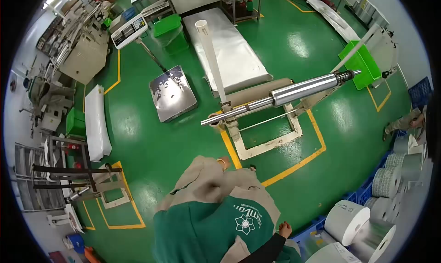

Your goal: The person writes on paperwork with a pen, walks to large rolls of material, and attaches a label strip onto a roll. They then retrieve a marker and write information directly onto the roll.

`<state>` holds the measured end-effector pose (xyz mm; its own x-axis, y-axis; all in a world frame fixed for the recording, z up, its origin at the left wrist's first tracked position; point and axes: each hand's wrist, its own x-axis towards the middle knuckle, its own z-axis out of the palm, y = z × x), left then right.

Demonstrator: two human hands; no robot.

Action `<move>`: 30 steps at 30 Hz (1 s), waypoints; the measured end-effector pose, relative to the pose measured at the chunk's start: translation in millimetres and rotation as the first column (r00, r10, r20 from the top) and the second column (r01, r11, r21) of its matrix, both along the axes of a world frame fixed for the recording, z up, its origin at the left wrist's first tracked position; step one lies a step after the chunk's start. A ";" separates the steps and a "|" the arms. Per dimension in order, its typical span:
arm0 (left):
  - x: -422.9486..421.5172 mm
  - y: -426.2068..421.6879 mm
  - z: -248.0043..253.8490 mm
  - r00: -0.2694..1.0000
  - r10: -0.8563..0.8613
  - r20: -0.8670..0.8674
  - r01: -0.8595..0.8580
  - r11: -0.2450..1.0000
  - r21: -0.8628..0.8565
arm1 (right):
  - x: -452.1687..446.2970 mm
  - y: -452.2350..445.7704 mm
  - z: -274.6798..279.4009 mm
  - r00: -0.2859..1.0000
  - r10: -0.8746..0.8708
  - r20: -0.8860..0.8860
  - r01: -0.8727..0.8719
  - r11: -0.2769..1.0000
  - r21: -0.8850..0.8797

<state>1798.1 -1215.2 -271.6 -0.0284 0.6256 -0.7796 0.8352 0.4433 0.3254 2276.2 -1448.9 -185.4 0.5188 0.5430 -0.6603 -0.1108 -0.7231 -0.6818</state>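
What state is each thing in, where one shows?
Bare right hand: hanging low, no held item visible
Polished steel cylindrical shaft: bare, mounted on the cream metal stand
Square silver platform scale: unloaded, display unreadable
Rectangular bright-green plastic tub: open, nothing visible inside
Large white cylindrical printed roll: on its side

White lettering (251, 211) beside a white flower emblem (245, 224) on your green fabric top (197, 226), too unclear to read, print on white cylindrical roll (385, 182), illegible

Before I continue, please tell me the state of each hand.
Left hand: not in view, cannot be told.
Right hand, beyond the long black sleeve: fingers look curled, no held object visible; open or closed cannot be told.
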 end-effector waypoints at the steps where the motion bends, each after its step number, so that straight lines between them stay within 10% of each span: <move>1: -1.3 -12.6 -2.6 0.999 0.040 0.001 -0.040 0.999 0.004 | 1.7 19.3 10.6 1.000 0.013 -0.009 -0.013 1.000 0.000; 5: -2.6 -54.8 -19.3 0.993 0.085 0.085 -0.087 0.996 0.021 | -37.4 88.6 74.8 0.924 0.378 -0.062 -0.383 0.911 -0.155; 15: 54.6 87.4 -5.3 0.985 -0.146 -0.087 0.137 0.985 -0.106 | 34.3 25.4 13.8 0.988 0.042 0.151 -0.006 0.973 -0.232; 20: 204.2 190.2 -31.3 0.995 -0.096 -0.039 0.099 0.993 0.063 | 84.2 -19.6 -8.2 0.955 -0.168 0.244 0.256 0.881 -0.397; 25: 415.7 262.2 -12.9 0.932 -0.044 0.361 -0.008 0.990 0.141 | 181.3 -34.6 2.5 0.916 -0.340 0.213 0.401 0.784 -0.473; 30: 536.0 278.9 41.6 0.874 -0.354 0.333 0.274 0.925 0.264 | 306.2 32.1 -8.8 0.942 -0.308 0.132 0.335 0.865 -0.373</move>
<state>2334.1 -936.2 -230.0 0.4589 0.6979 -0.5498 0.7210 0.0691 0.6895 2582.4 -1416.8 -194.1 0.6701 0.0486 -0.7407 -0.3477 -0.8611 -0.3710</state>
